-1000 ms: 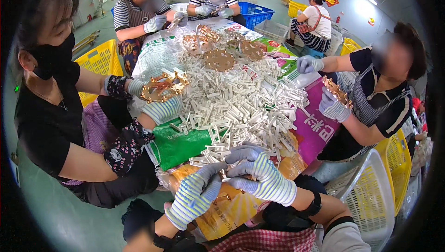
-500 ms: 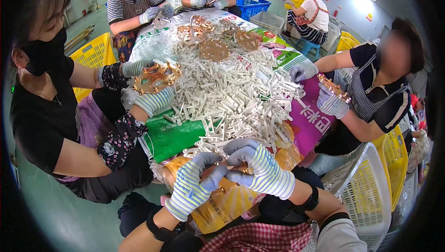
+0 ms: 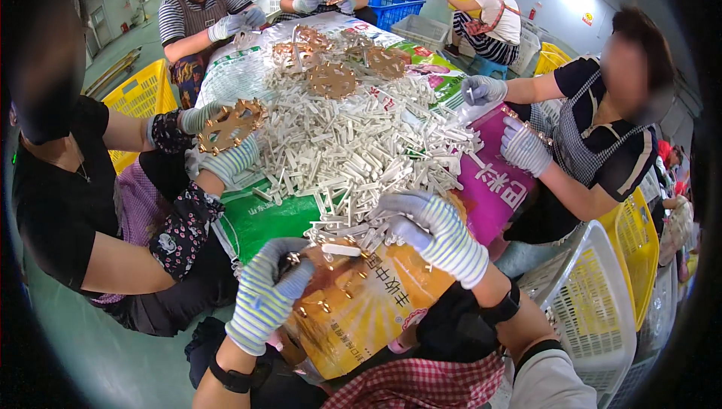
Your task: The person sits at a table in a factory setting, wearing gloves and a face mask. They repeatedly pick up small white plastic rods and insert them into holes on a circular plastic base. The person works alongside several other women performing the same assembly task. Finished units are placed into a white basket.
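My left hand [image 3: 267, 292] is closed on the edge of a copper-coloured toothed metal plate [image 3: 325, 262], held low over the near end of the table. A single white strip [image 3: 341, 249] shows at the plate's far side; whether it is fixed there I cannot tell. Apart from the plate, my right hand [image 3: 444, 240] reaches over the near edge of a heap of slim white strips [image 3: 361, 149]. Its thumb and fingers are spread, and no piece shows between them. Both hands wear striped knit gloves.
More copper-coloured discs [image 3: 331, 80] lie on the heap's far part. A gloved co-worker at left holds a similar disc [image 3: 229, 126]; another sits at right, others farther back. Printed sacks [image 3: 274, 213] cover the table. White [image 3: 590, 311] and yellow baskets [image 3: 635, 251] stand at right.
My hands have come apart. The right one has moved out to the heap, while the left has shifted left with the plate. The left co-worker's disc has tilted upright.
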Demonstrator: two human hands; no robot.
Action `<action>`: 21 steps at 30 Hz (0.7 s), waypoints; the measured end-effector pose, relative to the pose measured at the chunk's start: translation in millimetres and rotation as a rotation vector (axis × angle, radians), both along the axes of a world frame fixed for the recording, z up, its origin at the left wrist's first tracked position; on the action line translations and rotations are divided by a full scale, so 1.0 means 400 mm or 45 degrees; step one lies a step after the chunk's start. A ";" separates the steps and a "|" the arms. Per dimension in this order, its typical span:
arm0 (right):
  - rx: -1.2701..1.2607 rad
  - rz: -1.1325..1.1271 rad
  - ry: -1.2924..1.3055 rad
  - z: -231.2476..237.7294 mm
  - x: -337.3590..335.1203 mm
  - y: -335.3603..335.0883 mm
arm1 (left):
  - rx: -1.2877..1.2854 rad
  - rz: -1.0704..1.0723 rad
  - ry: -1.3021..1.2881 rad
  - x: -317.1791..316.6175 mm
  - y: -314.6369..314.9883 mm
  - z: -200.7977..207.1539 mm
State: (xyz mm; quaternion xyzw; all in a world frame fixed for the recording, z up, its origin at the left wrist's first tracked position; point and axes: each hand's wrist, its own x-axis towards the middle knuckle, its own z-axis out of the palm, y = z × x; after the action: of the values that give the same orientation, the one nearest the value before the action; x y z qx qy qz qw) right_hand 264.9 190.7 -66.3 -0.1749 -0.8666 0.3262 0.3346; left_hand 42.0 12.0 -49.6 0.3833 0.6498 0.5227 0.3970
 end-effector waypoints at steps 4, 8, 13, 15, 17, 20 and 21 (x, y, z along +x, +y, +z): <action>0.601 0.038 -0.354 -0.032 0.002 0.047 | 0.029 0.025 0.020 -0.008 -0.007 0.006; 0.793 0.058 -0.573 -0.083 -0.054 0.017 | 0.093 -0.064 0.026 0.003 -0.007 -0.010; 0.860 0.016 -0.721 -0.133 -0.076 0.025 | 0.159 -0.064 0.055 0.005 -0.003 -0.028; 0.785 0.027 -0.660 -0.119 -0.075 0.024 | 0.140 -0.080 -0.019 0.005 -0.007 -0.024; 0.719 0.015 -0.499 -0.119 -0.068 0.032 | 0.095 -0.082 -0.079 0.009 -0.011 -0.015; 0.563 -0.030 -0.228 -0.090 -0.057 0.029 | 0.051 -0.079 -0.121 0.020 -0.015 0.001; 0.456 -0.057 -0.193 -0.084 -0.053 0.024 | 0.076 -0.088 -0.117 0.024 -0.015 0.001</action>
State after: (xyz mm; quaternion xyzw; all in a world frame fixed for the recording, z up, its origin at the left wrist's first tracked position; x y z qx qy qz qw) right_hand 243.7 200.4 -99.8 -0.1559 -0.9294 0.1452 0.3013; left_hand 51.6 6.0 -49.3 0.3929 0.6013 0.5449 0.4327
